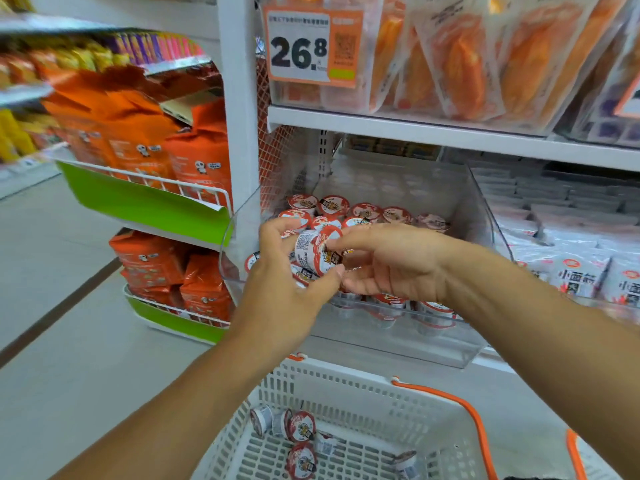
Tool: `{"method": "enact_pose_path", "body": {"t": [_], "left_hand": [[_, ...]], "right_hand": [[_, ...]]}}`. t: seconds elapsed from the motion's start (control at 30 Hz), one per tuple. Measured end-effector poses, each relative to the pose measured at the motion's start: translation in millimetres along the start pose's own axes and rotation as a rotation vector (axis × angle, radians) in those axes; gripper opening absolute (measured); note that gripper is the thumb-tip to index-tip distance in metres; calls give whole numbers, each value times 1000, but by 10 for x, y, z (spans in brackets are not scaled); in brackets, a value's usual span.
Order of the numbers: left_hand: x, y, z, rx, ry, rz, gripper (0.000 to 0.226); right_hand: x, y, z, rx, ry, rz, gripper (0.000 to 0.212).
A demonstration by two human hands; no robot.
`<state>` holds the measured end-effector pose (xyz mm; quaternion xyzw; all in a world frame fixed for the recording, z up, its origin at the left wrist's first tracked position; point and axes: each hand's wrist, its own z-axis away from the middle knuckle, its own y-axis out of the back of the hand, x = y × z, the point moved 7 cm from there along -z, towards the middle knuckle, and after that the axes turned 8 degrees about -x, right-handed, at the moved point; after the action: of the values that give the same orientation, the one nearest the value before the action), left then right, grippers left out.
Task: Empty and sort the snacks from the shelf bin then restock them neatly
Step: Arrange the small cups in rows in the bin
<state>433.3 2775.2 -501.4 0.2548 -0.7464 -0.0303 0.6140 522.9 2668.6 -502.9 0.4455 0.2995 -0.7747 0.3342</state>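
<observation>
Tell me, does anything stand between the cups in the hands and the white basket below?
Nothing visible does. The left hand and right hand hold snack cups at the clear bin's front, and the white basket lies open below them.

cups [317, 252]: red-white lids | basket [346, 386]: white, orange handles | bags [145, 133]: orange

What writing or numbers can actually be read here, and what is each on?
"26.8": orange-framed price tag on the upper bin. Its small print and QR code are too blurred to read.
"小面筋": white packets on the right shelf; the character below is cut off.
Snack cups gripped by the left hand and right hand: QR code and print too small.
Orange bags: text blurred.
</observation>
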Motion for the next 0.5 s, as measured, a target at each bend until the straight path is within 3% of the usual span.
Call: {"method": "enact_pose_path", "body": {"t": [0.07,0.27,0.37,0.5], "left_hand": [[-59,57,-17,-9,-4,-59,54],[-67,221,2,-55,-3,-65,53],[-115,384,2,30,26,-113,53],[-201,635,51,260,65,-200,45]], "right_hand": [[18,-12,-55,-9,17,-66,5],[55,-98,-119,-79,63,114,10],[-80,17,-250,45,82,28,17],[-414,365,-840,278,67,-54,20]]}}
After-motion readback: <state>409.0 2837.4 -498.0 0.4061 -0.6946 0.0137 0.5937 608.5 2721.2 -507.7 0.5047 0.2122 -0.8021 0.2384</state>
